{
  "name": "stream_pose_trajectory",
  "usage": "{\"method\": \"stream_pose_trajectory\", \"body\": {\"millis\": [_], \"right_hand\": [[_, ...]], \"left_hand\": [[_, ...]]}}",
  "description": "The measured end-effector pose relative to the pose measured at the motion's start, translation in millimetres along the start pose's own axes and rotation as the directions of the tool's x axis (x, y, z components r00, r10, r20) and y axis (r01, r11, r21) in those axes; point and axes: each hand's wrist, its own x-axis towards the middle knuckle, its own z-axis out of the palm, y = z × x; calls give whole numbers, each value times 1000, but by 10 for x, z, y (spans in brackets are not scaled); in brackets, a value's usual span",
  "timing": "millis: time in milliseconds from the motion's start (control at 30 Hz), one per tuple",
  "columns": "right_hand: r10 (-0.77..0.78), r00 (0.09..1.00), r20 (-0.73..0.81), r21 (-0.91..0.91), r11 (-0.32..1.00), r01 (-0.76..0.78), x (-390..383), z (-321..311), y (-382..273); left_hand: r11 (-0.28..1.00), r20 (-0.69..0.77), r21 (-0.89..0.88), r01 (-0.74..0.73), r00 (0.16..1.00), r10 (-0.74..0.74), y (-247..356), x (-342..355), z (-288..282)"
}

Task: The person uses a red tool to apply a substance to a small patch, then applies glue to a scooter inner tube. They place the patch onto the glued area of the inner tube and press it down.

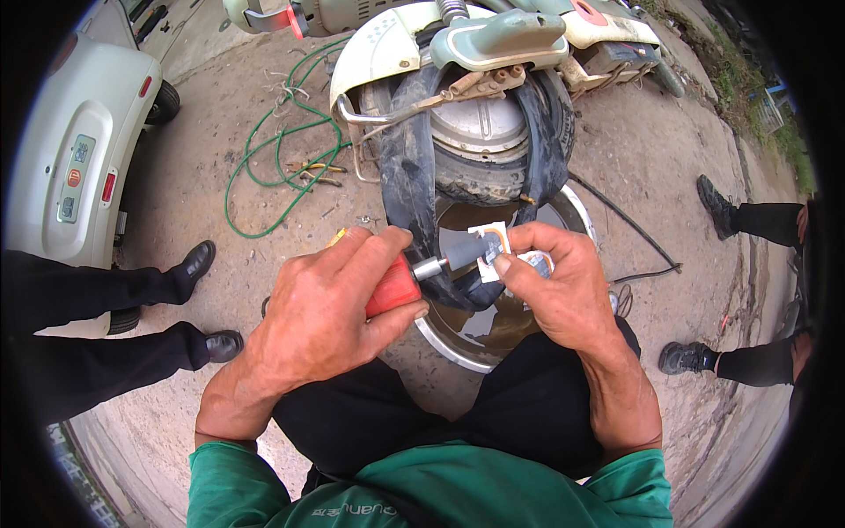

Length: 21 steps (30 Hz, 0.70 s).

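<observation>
My left hand (312,308) is closed around a red handheld power tool (393,289) with a silver chuck. A grey tapered grinding bit (464,253) sticks out of it to the right. Between the thumb and fingers of my right hand (563,282) is a small tire patch (495,239) on white backing with an orange edge; a similar patch (538,262) shows under the thumb. The bit's tip is at the first patch; contact is hard to make out. Behind my hands a black inner tube (410,176) hangs from the wheel (480,132) down over a round basin (585,220) of murky water.
A scooter (502,44) lies tipped over ahead. Left of it are a green hose or cord (255,141) and pliers (317,172) on the concrete. A white car (84,167) stands at left. People's legs (114,277) (761,224) are on both sides; a black hose (629,220) lies right.
</observation>
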Motion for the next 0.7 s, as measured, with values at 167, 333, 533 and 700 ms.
{"method": "stream_pose_trajectory", "body": {"millis": [167, 333, 533, 700], "right_hand": [[16, 1000, 14, 7, 1000, -17, 11, -17, 4], [26, 999, 27, 54, 998, -27, 4, -14, 35], [66, 997, 45, 3, 998, -67, 14, -27, -23], [22, 996, 82, 85, 996, -29, 0, -15, 28]], "left_hand": [[1000, 54, 5, -10, 998, 9, 32, -7, -28], [1000, 23, -1, -9, 1000, 9, -9, -6, -4], [1000, 39, 2, 5, 999, -5, -2, -12, -25], [999, -40, 19, -42, 998, 42, -80, 13, -11]]}}
